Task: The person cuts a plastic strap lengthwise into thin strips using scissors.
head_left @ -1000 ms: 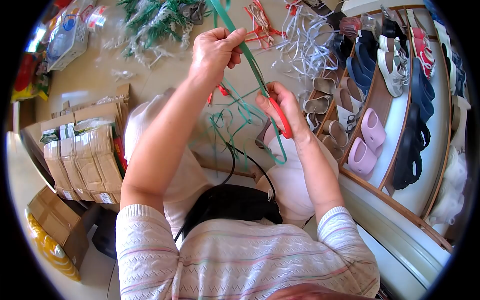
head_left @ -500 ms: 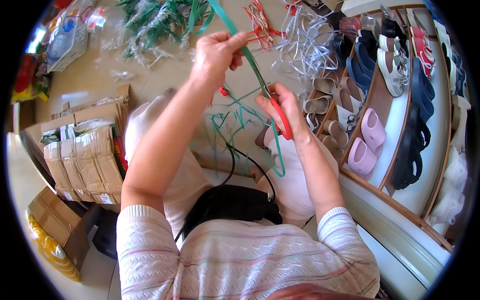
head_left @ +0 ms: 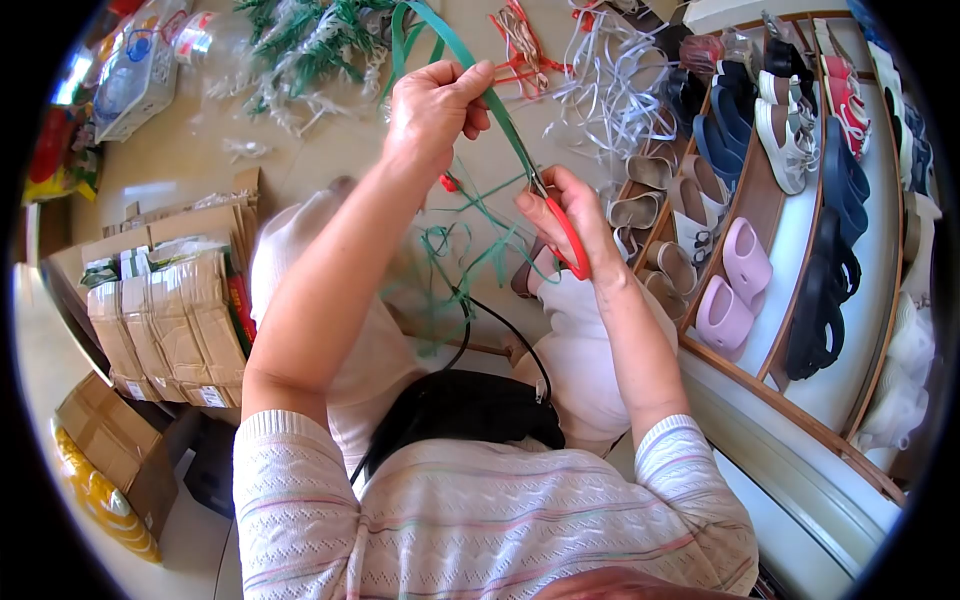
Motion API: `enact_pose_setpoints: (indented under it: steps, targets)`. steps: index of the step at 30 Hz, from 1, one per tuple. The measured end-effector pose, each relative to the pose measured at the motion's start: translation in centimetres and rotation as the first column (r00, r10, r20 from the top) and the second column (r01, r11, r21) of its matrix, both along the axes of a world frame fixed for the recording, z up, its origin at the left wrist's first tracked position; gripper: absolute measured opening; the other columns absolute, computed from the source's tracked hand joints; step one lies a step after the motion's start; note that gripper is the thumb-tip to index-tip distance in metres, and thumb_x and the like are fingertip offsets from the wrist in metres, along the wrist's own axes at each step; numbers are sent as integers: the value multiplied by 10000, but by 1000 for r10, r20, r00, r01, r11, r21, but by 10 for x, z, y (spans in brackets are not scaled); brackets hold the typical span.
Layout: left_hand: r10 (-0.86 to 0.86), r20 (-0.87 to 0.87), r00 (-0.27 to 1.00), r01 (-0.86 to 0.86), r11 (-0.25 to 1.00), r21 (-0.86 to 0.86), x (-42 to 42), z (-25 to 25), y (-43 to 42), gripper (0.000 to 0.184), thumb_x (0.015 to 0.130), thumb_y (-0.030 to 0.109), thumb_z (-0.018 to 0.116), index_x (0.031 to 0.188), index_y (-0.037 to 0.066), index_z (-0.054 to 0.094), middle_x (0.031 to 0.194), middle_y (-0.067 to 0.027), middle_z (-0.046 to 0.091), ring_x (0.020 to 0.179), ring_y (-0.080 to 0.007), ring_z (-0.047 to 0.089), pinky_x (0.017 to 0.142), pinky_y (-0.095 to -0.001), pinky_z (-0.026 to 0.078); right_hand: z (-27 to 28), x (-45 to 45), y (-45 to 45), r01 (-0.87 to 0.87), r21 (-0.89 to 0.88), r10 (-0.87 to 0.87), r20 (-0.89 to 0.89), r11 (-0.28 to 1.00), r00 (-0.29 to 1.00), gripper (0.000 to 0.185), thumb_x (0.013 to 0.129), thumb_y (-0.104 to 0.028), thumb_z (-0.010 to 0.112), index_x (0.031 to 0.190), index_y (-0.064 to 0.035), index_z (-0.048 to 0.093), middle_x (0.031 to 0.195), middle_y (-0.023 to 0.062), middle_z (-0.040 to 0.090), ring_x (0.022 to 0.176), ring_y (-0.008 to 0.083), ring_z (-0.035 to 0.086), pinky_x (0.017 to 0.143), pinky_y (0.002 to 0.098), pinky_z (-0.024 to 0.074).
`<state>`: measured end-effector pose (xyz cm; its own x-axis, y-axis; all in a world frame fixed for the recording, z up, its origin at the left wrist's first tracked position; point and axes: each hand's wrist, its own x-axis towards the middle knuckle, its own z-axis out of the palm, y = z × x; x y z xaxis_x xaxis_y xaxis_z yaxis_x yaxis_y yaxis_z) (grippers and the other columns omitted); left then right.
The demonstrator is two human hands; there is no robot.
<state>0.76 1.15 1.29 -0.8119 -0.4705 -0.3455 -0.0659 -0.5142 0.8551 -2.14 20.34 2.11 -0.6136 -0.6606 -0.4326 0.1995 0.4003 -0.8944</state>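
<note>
My left hand [head_left: 437, 108] pinches a green plastic strap [head_left: 508, 128] between thumb and fingers, up in front of me. The strap loops above that hand and runs down toward my right hand [head_left: 568, 218]. Red-handled scissors [head_left: 566, 235] are gripped in my right hand, their blades pointing up along the strap; I cannot tell whether the blades are apart. Thin green strips [head_left: 470, 240] hang tangled below my hands, over a black bag [head_left: 460, 412] on my lap.
A shoe rack [head_left: 765, 200] with slippers and sneakers stands on the right. White ribbons [head_left: 615, 85], red strands [head_left: 520, 50] and green-and-white strips [head_left: 310, 50] lie on the floor ahead. Cardboard boxes [head_left: 165, 320] are at left, with a plastic basket [head_left: 140, 80] beyond.
The strap above my left hand has bent over into a loop. My right hand with the scissors has shifted slightly, and the hanging green strips have swung.
</note>
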Motion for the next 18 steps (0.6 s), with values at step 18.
enact_pose_setpoints:
  steps: [18]
  targets:
    - [66,-55,996,-62,995,78,-2,1,-12,188,816,181,636,798,-3,602,607,-19,529,480,-77,477,439,-203,360,-1,1,-1,-4,-23,4,-20,1000,1000,372,768,-301,696,842,3,496,624,-10,501,561,42,395,494,191,331]
